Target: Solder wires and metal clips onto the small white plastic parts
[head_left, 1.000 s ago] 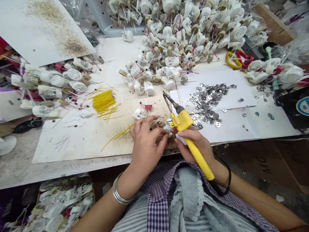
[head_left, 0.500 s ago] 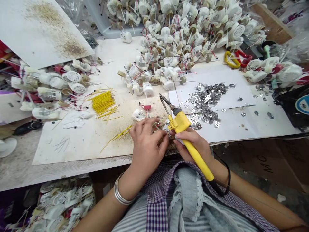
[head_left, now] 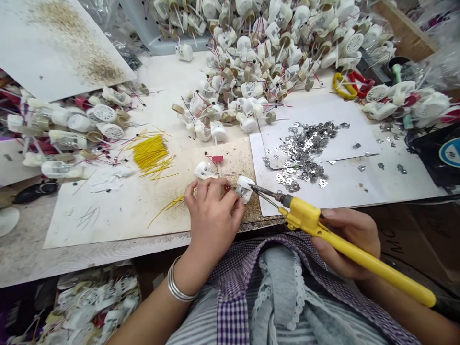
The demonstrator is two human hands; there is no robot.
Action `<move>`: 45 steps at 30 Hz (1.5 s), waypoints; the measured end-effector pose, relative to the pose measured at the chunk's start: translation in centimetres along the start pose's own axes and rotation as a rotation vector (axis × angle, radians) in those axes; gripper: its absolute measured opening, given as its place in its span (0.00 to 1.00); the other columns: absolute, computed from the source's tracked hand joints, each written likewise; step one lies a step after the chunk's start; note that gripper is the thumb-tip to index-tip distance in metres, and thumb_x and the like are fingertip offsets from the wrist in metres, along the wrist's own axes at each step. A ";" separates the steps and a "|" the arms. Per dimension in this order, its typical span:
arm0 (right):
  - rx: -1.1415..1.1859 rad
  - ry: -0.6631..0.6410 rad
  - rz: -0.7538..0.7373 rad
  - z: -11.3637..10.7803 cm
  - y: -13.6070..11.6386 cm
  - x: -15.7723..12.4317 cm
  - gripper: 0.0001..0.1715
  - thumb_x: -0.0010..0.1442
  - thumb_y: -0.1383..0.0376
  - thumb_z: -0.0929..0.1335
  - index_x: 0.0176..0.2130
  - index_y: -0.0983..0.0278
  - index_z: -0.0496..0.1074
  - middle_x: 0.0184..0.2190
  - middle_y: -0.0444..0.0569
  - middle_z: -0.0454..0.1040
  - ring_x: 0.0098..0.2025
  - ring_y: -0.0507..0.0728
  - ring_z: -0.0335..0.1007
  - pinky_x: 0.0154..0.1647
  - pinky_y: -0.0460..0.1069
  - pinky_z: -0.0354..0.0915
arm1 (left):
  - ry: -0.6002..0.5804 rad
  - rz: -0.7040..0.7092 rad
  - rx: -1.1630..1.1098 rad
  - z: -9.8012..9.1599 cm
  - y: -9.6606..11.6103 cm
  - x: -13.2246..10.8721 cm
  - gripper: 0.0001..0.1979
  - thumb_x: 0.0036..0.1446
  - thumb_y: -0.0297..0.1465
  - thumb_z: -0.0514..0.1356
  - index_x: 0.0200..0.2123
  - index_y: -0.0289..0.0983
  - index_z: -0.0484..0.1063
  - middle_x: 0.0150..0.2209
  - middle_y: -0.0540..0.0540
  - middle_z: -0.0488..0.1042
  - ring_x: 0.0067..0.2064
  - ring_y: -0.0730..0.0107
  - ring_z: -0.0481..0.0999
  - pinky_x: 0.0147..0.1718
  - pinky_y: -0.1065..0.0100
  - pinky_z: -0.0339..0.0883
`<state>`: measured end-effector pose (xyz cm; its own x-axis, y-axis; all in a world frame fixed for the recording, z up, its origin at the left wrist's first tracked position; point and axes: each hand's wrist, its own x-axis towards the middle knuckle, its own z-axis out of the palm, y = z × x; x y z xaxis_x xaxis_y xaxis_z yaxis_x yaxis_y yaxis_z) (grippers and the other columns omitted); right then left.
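My right hand (head_left: 347, 239) is closed around a yellow soldering iron (head_left: 305, 215). Its dark tip points left and meets, or nearly meets, a small white plastic part (head_left: 245, 188). The fingers of my left hand (head_left: 214, 208) are bent down beside that part and hold it at its left side; the fingertips are partly hidden. Just beyond the left hand lies another white plastic part (head_left: 205, 170) with a red piece (head_left: 217, 159) near it. Several loose yellow wires (head_left: 167, 207) stick out to the left of my fingers.
A bundle of yellow wires (head_left: 150, 152) lies on the left. Small metal pieces (head_left: 305, 148) are heaped on white sheets at right. White wired assemblies (head_left: 247, 72) pile up at the back. Yellow-handled and red-handled tools (head_left: 345, 86) lie at back right.
My right hand has moved right and turned the soldering iron, so its tip now points left at the white part instead of up and away. My left hand stays nearly in place.
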<state>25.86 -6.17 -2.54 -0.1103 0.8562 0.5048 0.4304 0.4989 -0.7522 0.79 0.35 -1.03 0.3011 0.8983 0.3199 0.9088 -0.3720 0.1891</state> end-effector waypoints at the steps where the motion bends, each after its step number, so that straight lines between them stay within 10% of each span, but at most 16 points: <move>1: 0.013 -0.039 0.005 -0.2 -0.1 0.0 0.31 0.51 0.72 0.72 0.54 0.58 0.68 0.38 0.48 0.77 0.35 0.57 0.76 0.31 0.51 0.73 | 0.001 -0.001 0.004 0.0 0.0 0.0 0.06 0.56 0.31 0.61 0.27 0.39 0.73 0.42 0.46 0.75 0.48 0.55 0.69 0.55 0.46 0.53; 5: 0.090 -0.252 -0.106 0.0 -0.6 1.4 0.35 0.53 0.75 0.70 0.57 0.54 0.62 0.28 0.43 0.75 0.25 0.56 0.73 0.24 0.50 0.71 | -0.006 -0.005 0.018 0.0 0.1 0.0 0.07 0.57 0.31 0.61 0.27 0.39 0.72 0.41 0.46 0.75 0.47 0.56 0.70 0.55 0.46 0.54; 20: -0.074 -0.423 -0.223 0.2 0.1 1.3 0.28 0.55 0.74 0.70 0.53 0.56 0.65 0.32 0.45 0.75 0.27 0.53 0.70 0.26 0.49 0.67 | -0.019 -0.009 0.034 0.0 0.3 0.2 0.06 0.57 0.31 0.61 0.27 0.39 0.73 0.41 0.46 0.76 0.46 0.56 0.71 0.55 0.46 0.54; 26: -0.002 -0.273 -0.221 -0.6 -0.7 1.8 0.35 0.51 0.75 0.71 0.57 0.60 0.63 0.29 0.44 0.75 0.25 0.54 0.72 0.25 0.49 0.70 | -0.024 -0.014 0.033 0.0 0.2 0.2 0.06 0.57 0.31 0.61 0.27 0.40 0.73 0.41 0.46 0.76 0.46 0.56 0.71 0.55 0.47 0.54; 35: 0.021 0.434 0.057 -0.2 3.6 1.9 0.16 0.63 0.64 0.66 0.51 0.56 0.67 0.31 0.43 0.76 0.22 0.53 0.72 0.19 0.48 0.69 | -0.010 0.010 0.041 0.1 0.0 0.5 0.07 0.57 0.31 0.61 0.27 0.40 0.72 0.41 0.46 0.75 0.45 0.56 0.70 0.54 0.47 0.54; 45: -0.551 0.104 -0.062 -0.7 6.4 3.4 0.17 0.58 0.69 0.70 0.46 0.53 0.69 0.40 0.46 0.73 0.41 0.58 0.75 0.39 0.53 0.74 | 0.025 0.074 0.001 1.2 -0.2 1.9 0.07 0.58 0.31 0.62 0.27 0.39 0.72 0.41 0.42 0.76 0.46 0.52 0.71 0.54 0.44 0.55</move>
<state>28.82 -0.14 -5.32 -0.0736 0.7959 0.6009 0.8332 0.3802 -0.4014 1.52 2.41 -1.60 0.3604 0.8621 0.3563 0.8844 -0.4372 0.1632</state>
